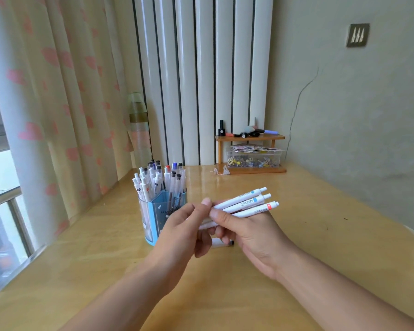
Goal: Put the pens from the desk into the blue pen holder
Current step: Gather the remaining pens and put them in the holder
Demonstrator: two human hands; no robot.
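Note:
A blue pen holder (pixel 156 212) stands on the wooden desk (pixel 308 211) left of centre, packed with several white and clear pens (pixel 158 179). Just to its right, above the desk, both hands grip a small bundle of three white pens (pixel 245 203) that points up and to the right. My left hand (pixel 184 225) pinches the bundle's lower part with its fingertips. My right hand (pixel 251 232) holds it from underneath with the thumb on top. One more white pen (pixel 221 243) lies on the desk under the hands, mostly hidden.
A small wooden shelf (pixel 251 137) at the back holds bottles, with a clear box of clips (pixel 252 158) below it. A clear bottle (pixel 139 130) stands behind the holder. Curtains and a window ledge run along the left; a wall bounds the right.

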